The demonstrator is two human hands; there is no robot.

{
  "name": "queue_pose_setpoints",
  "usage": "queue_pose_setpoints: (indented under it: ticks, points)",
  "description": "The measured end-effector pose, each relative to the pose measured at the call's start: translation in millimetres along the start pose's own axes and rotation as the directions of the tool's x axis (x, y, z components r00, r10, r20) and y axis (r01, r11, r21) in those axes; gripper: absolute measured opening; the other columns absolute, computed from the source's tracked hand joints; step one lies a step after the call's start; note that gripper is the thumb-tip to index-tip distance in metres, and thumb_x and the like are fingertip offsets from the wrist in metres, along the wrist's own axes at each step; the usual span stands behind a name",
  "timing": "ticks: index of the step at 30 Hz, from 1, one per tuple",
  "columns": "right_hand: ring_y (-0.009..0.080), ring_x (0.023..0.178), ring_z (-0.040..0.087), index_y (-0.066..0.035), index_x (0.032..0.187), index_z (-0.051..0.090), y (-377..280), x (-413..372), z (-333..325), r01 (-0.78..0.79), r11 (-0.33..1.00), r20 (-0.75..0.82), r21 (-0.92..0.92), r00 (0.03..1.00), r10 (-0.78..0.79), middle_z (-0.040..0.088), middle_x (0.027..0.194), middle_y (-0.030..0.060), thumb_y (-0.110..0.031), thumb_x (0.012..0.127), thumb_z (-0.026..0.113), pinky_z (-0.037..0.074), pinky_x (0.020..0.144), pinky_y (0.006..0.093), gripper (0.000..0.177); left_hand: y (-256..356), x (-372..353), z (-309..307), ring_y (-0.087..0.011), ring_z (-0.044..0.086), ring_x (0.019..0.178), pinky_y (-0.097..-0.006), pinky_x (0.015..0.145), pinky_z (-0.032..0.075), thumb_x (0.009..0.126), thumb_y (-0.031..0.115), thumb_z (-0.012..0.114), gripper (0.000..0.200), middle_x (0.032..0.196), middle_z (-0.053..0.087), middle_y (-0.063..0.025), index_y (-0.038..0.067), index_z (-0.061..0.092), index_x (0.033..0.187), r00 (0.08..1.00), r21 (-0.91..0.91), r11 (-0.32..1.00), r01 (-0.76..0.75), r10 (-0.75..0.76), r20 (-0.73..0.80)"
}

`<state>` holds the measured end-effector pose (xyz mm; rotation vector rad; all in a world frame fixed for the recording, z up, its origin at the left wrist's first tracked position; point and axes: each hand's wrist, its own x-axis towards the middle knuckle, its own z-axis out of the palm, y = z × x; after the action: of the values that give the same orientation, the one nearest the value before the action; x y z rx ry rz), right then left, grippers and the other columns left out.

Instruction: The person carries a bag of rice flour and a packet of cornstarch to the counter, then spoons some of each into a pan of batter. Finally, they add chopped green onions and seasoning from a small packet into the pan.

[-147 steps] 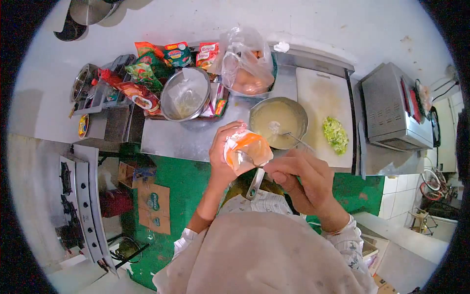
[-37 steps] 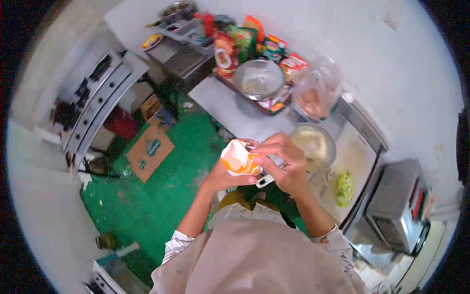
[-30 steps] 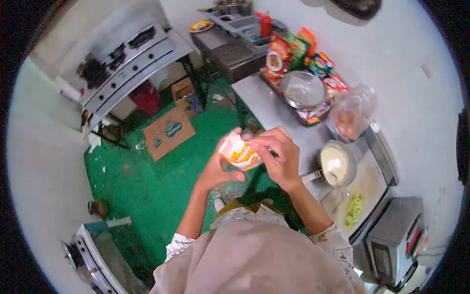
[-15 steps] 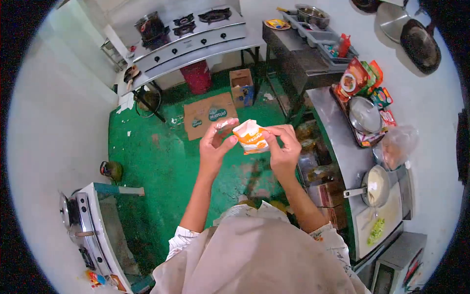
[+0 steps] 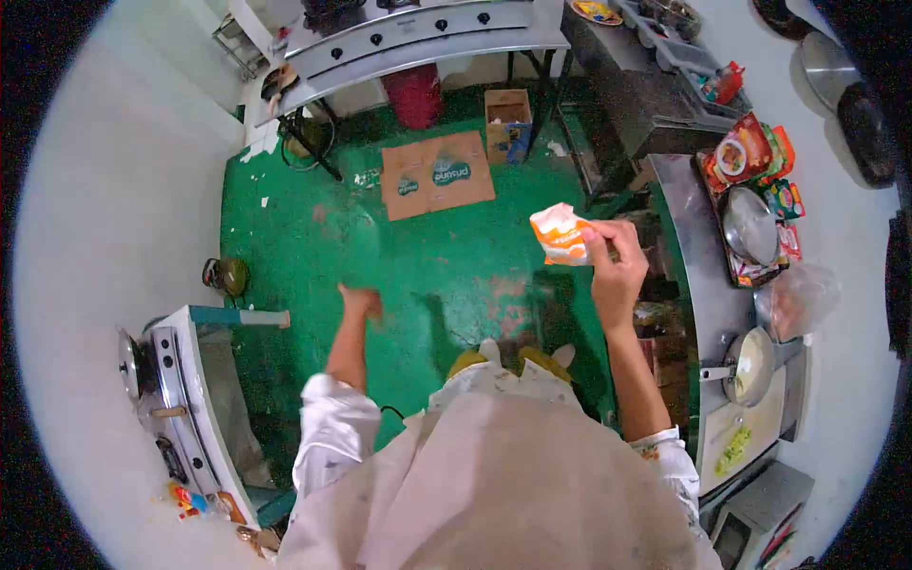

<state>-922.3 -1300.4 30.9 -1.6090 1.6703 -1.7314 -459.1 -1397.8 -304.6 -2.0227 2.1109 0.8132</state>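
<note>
I have the green floor (image 5: 456, 285) filling the middle of my view, with the steel surface (image 5: 695, 261) running along the right side and a stove (image 5: 418, 36) across the far end. A flattened cardboard sheet (image 5: 439, 180) lies on the floor in front of the stove. On the right, a pale cutting board (image 5: 768, 407) covers the near part of the surface, and a frying pan (image 5: 753, 366) sits around its far end, handle pointing left. A steel bowl (image 5: 749, 225) stands farther off among food packages. I see the left hand (image 5: 361, 304) low over the floor on the left; it is blurred, so I cannot tell whether its fingers are spread or together. The right hand (image 5: 619, 266) is raised, left of the surface. Chopped greens (image 5: 733, 450) lie heaped on the board. Smallest is the orange-and-white packet (image 5: 562, 237), well above the floor, its right edge pinched between the right thumb and fingers.
</note>
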Motion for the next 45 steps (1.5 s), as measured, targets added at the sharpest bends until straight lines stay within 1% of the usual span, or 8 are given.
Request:
queue_pose_setpoints:
  ticks: [1, 4, 6, 10, 17, 25, 37, 45]
  points:
    - [0.0214, 0.078, 0.058, -0.001, 0.082, 0.066, 4.2, -0.6, -1.6, 0.032, 0.998, 0.013, -0.045, 0.999, -0.031, 0.064, 0.081, 0.0094, -0.008, 0.079, 0.065, 0.045, 0.073, 0.0303, 0.008, 76.6, -85.9, -48.2, -0.0320, 0.049, 0.118, -0.0427, 0.102, 0.033, 0.071, 0.062, 0.061, 0.082, 0.132, 0.048, -0.0155, 0.007, 0.046, 0.130, 0.942, 0.279, 0.935, 0.217, -0.276, 0.191]
    - [0.0223, 0.078, 0.058, -0.001, 0.081, 0.066, 15.0, -2.5, 3.3, 0.038, 0.995, 0.028, -0.096, 0.999, -0.035, 0.064, 0.081, 0.0095, -0.009, 0.079, 0.066, 0.046, 0.073, 0.0308, 0.008, 82.5, -93.2, -30.5, -0.0344, 0.052, 0.113, -0.0400, 0.097, 0.039, 0.072, 0.061, 0.062, 0.077, 0.123, 0.055, -0.0174, 0.007, 0.050, 0.126, 0.900, -0.469, 0.768, 0.436, -0.382, 0.213]
    - [0.0227, 0.078, 0.058, -0.003, 0.081, 0.065, 21.6, -2.2, 8.9, 0.069, 0.991, 0.051, -0.111, 0.997, -0.063, 0.064, 0.081, 0.0096, -0.014, 0.079, 0.066, 0.046, 0.071, 0.0320, 0.011, 100.0, -82.6, -50.6, -0.0297, 0.056, 0.109, -0.0353, 0.094, 0.042, 0.077, 0.052, 0.064, 0.066, 0.116, 0.060, -0.0149, 0.005, 0.053, 0.122, 0.996, -0.438, 0.898, 0.037, -0.067, -0.053]
    - [0.0229, 0.077, 0.058, -0.003, 0.081, 0.065, 11.9, -1.3, 18.4, 0.016, 1.000, 0.106, -0.017, 0.994, -0.014, 0.064, 0.081, 0.0101, -0.021, 0.080, 0.066, 0.046, 0.071, 0.0326, 0.017, 249.5, -131.5, -155.6, -0.0217, 0.052, 0.113, -0.0344, 0.098, 0.038, 0.083, 0.036, 0.065, 0.053, 0.124, 0.054, -0.0091, 0.005, 0.052, 0.123, 0.906, -0.841, 0.390, -0.375, 0.347, -0.244]
    - [0.0213, 0.075, 0.057, -0.002, 0.082, 0.065, -9.0, 4.1, 13.1, -0.042, 0.991, 0.107, 0.127, 0.994, 0.028, 0.063, 0.079, 0.0092, -0.014, 0.080, 0.066, 0.045, 0.070, 0.0310, 0.012, 362.9, -159.4, -175.1, -0.0226, 0.052, 0.111, -0.0358, 0.099, 0.038, 0.068, 0.019, 0.080, 0.058, 0.117, 0.055, -0.0105, 0.002, 0.052, 0.116, 0.724, -0.737, 0.160, -0.657, 0.408, -0.557]
    - [0.0209, 0.075, 0.057, -0.003, 0.082, 0.065, -1.8, 8.6, -11.8, -0.112, 0.986, 0.019, 0.125, 0.994, 0.110, 0.063, 0.079, 0.0085, -0.012, 0.079, 0.066, 0.046, 0.069, 0.0308, 0.010, 399.1, -151.4, -178.7, -0.0161, 0.055, 0.078, -0.0288, 0.072, 0.044, 0.073, 0.008, 0.073, 0.011, 0.077, 0.064, -0.0055, 0.004, 0.064, 0.077, 0.631, -0.554, 0.304, -0.775, 0.322, -0.706]
    - [0.0193, 0.076, 0.057, -0.004, 0.085, 0.065, 21.9, 4.8, -126.2, 0.104, 0.915, -0.030, -0.389, 0.992, -0.125, 0.064, 0.085, 0.0068, 0.001, 0.073, 0.067, 0.045, 0.064, 0.0295, 0.013, 494.4, -141.0, -178.8, -0.0219, 0.060, 0.075, -0.0313, 0.068, 0.047, 0.071, 0.000, 0.067, 0.010, 0.083, 0.067, -0.0071, 0.005, 0.066, 0.079, 0.234, -0.075, 0.240, -0.968, 0.748, -0.622]
    - [0.0201, 0.077, 0.061, -0.004, 0.088, 0.063, 82.4, -24.1, -210.4, 0.124, 0.869, -0.050, -0.479, 0.985, -0.168, 0.064, 0.090, 0.0095, 0.010, 0.074, 0.060, 0.051, 0.065, 0.0282, 0.020, 584.9, -127.6, -92.9, -0.0244, 0.065, 0.080, -0.0319, 0.067, 0.052, 0.074, -0.005, 0.062, 0.015, 0.089, 0.067, -0.0094, 0.003, 0.064, 0.086, 0.263, -0.289, 0.121, -0.950, 0.810, -0.524]
